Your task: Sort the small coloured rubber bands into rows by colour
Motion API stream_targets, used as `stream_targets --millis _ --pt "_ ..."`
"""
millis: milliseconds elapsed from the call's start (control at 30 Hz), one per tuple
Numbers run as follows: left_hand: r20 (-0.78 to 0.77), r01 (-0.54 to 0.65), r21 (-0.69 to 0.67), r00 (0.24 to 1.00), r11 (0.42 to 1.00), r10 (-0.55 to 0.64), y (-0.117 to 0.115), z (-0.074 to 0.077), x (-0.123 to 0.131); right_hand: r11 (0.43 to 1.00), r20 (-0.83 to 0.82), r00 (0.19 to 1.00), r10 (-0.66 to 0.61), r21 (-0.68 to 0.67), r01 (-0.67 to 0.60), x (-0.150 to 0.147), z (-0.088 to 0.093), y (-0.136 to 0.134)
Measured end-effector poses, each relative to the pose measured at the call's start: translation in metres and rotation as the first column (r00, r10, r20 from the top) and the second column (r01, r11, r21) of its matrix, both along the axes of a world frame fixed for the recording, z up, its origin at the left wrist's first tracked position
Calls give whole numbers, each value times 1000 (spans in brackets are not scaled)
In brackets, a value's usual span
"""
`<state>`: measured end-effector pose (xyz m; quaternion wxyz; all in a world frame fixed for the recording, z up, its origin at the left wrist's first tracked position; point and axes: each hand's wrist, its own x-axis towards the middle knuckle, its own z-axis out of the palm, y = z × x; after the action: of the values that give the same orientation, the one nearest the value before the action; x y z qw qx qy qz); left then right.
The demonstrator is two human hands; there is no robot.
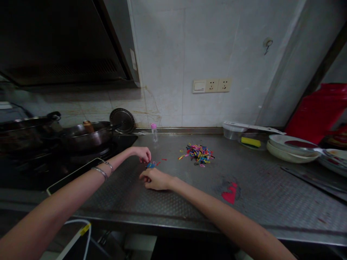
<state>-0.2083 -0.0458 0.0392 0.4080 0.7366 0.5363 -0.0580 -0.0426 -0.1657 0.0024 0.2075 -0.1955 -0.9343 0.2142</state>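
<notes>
The left hand point(143, 154) and right hand point(156, 179) bend over the surface point(257, 202), fingers curled inward; whether either set grips anything, I cannot tell. A small blue piece point(150, 165) lies between the two sets of fingers, with a few loose red and pink bands point(158, 163) just to its right. Well to the right of the fingers is a multicoloured pile of bands point(200, 153); beyond them stands a pink-capped bottle point(154, 134).

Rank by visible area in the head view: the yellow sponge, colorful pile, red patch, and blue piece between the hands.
1. Colorful pile
2. Yellow sponge and red patch: too alike to rank
3. Blue piece, perhaps partly hidden
</notes>
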Motion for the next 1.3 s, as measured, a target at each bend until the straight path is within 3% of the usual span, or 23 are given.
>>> stream_targets --millis 167,267,400,567,667,767,933,1067,1167,1300 --pt "5 31 89 999 996 -31 -12 -2 2 997 -50 999 -15 -75 12 6 -5 7" --pt "31 40 127 999 991 -45 -17 -2 1 981 -138 978 -154 -141 134 15 -10 26" --pt "116 24 20 993 1000 -26 -22 1 -1 923 -241 898 -369 -209 323 30 -10 62" --pt "156 23 -38 988 999 -16 -24 5 -6 852 -122 846 -519 -155 500 44 -3 86" --pt "90 -20 -19 996 1000 22 -21 5 -8 799 -27 801 -598 -100 593 48 -3 91" --pt "-3 -22 -9 1000 1000 22 -21 3 -7 751 28 761 -648 -140 645 47 -6 94" --pt "-22 40 19 999 999 -39 -26 3 3 792 32 829 -558 -277 543 37 -11 97" --pt "58 54 -71 997 996 -50 -26 8 5 832 21 885 -466 -330 446 24 -14 92" --pt "142 21 -79 990 997 -9 -22 11 -1 878 10 918 -395 -291 381 13 -11 84" --pt "237 -136 51 964 989 120 -18 11 -13 922 2 935 -354 -167 350 1 -5 76"
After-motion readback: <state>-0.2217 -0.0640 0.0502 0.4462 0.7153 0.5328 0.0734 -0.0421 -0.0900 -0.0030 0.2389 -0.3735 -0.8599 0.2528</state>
